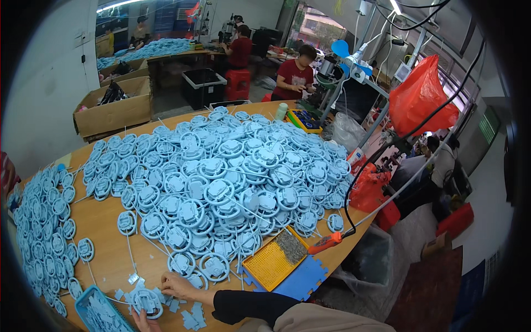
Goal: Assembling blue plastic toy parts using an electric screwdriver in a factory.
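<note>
At the lower left, my left hand (pixel 145 322) grips a light blue ring-shaped plastic part (pixel 148 302) with a cord, just above the table. Its fingers are closed on the rim. My right hand (pixel 180 287) is beside that part, fingertips pinched together and pointing down to the left; what lies between them, if anything, is too small to make out. Small flat light blue pieces (pixel 192 317) lie scattered around both hands. A teal basket (pixel 83 303) filled with similar flat pieces stands left of my left hand.
A large heap of light blue ring parts (pixel 221 182) with cords covers the wooden table (pixel 105 221); another pile (pixel 41 232) lies left. A yellow tray (pixel 265 268) of small metal pieces rests on a blue mat (pixel 301 279), near an orange-handled tool (pixel 325 243). People sit beyond.
</note>
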Demonstrator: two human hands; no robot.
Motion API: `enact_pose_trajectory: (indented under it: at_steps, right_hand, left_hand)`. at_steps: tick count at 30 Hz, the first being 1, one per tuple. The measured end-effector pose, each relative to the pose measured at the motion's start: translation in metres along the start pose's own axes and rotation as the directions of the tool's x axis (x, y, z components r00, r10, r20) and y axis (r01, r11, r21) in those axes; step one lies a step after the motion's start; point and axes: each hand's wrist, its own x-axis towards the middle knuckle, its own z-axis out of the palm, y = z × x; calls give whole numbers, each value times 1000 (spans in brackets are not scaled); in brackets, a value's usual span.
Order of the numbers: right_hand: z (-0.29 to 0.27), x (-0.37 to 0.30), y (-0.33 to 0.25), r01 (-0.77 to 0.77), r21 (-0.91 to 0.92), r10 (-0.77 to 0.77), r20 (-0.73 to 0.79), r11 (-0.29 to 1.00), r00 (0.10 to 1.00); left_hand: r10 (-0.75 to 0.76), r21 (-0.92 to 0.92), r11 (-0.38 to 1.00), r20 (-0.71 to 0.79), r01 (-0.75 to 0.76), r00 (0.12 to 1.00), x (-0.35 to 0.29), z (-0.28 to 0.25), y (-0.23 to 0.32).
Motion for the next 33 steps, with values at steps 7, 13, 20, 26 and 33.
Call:
enact_pose_trajectory:
  at_steps: [7, 13, 20, 26, 33]
  right_hand:
    - [-4, 4, 6, -112, 164, 110, 19, 980, 994]
    - [-17, -2, 0, -463, 634, 353, 302, 619, 885]
    - [-74, -3, 0, -379, 811, 416, 187, 446, 890]
    - [-134, 7, -46, -388, 741, 523, 59, 548, 850]
    - [-124, 12, -48, -324, 739, 503, -23, 590, 864]
  left_hand:
    - [-3, -56, 998, -64, -1, 998, 14, 13, -18]
    - [18, -96, 995, -146, -32, 989, 23, 9, -23]
    - [139, -215, 970, 113, -113, 984, 57, 72, -32]
    - [122, -202, 978, 304, -61, 945, 69, 138, 3]
    - [301, -23, 947, 413, -320, 860, 65, 136, 1]
